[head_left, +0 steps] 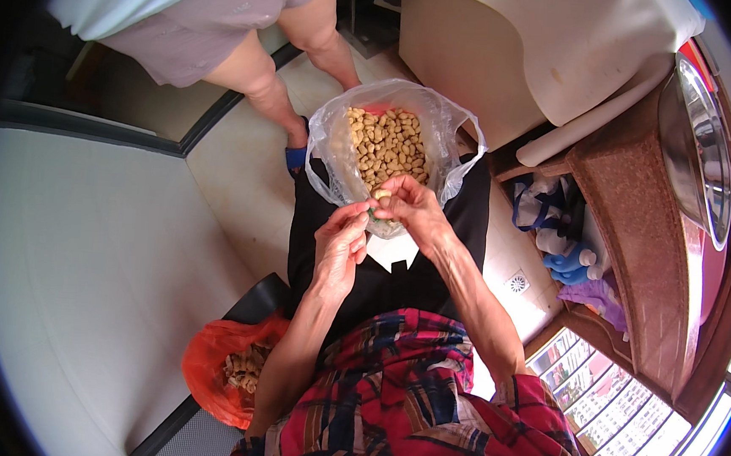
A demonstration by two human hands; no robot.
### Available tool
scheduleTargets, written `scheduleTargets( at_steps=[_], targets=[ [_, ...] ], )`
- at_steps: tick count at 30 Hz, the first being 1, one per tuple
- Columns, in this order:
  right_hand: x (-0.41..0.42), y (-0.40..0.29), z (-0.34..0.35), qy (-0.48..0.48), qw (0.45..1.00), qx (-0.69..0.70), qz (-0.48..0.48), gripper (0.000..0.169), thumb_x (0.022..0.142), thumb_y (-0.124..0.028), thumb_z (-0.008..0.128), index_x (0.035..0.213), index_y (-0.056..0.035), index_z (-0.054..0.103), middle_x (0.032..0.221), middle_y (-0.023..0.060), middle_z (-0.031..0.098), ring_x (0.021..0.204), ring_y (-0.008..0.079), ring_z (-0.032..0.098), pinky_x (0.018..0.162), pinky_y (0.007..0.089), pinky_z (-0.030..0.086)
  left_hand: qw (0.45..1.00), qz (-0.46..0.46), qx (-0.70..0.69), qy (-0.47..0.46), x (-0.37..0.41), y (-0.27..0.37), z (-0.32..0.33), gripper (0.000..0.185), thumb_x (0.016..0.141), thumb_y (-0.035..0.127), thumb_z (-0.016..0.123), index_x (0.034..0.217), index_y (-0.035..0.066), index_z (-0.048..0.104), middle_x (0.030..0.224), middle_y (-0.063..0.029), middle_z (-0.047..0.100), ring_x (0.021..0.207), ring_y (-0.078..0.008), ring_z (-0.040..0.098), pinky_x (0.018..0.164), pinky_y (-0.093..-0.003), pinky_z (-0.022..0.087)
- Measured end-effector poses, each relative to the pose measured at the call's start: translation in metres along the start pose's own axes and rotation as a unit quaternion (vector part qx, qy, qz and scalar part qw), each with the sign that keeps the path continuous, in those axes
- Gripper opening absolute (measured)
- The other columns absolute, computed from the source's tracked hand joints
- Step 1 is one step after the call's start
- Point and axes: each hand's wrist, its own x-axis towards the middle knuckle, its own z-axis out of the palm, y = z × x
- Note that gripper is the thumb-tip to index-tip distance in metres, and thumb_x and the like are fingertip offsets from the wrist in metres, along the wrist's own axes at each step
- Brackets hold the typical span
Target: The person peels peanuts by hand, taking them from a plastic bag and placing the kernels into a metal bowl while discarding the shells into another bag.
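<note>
A clear plastic bag [336, 124] stands wide at its mouth between my knees, with many unshelled peanuts [387, 144] inside. Above the bag's near rim, my right hand [408, 207] pinches a single peanut [381, 193] between thumb and fingers. My left hand [341, 236] is beside it, thumb and index fingertip together close to the right fingertips. Whether anything small is held in the left fingertips cannot be made out. By my left forearm sits a red plastic bag [207, 353] holding brownish pieces that look like peanut shells [244, 367].
Another person's bare legs [255, 74] stand beyond the bag at upper left. At right, a stone counter [639, 183] carries a metal basin [701, 150]; bottles [569, 262] and bags lie beneath it. A dark chair [192, 435] is at lower left, and a floor drain [517, 283] at right.
</note>
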Motion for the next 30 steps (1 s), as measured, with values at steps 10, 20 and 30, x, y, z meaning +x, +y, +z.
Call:
scheduleTargets(
  at_steps=[10,20,30],
  targets=[
    [-0.054,0.01,0.048,0.03,0.99,-0.104,-0.094,0.014,0.084,-0.009,0.062,0.094,-0.0038,0.054,0.081,-0.0017,0.057,0.072,0.005,0.052,0.065,0.0204,0.044,0.991,0.104,0.078,0.031,-0.026,-0.002,0.006,0.018,0.085,0.015,0.061,0.099,0.003,0.062,0.067,0.0051,0.05,0.047,-0.001,0.035,0.04,-0.0166,0.025],
    [-0.078,0.009,0.059,0.068,0.958,-0.243,-0.138,0.014,0.083,-0.002,0.059,0.095,0.0013,0.053,0.08,0.0007,0.057,0.072,0.007,0.054,0.064,0.0222,0.047,0.981,0.108,0.157,0.015,-0.044,0.004,0.006,0.019,0.086,0.017,0.06,0.098,0.001,0.062,0.062,0.0059,0.047,0.047,-0.0008,0.034,0.04,-0.0171,0.025],
    [-0.091,-0.01,0.056,-0.083,0.976,-0.198,-0.043,0.037,0.08,-0.026,0.068,0.103,-0.0004,0.055,0.081,0.002,0.056,0.067,0.0089,0.053,0.055,0.0227,0.046,0.971,0.14,0.187,-0.057,-0.066,0.008,-0.002,0.011,0.082,0.009,0.06,0.089,0.0,0.061,0.061,0.0053,0.046,0.047,-0.0001,0.032,0.042,-0.0166,0.022]
  ],
)
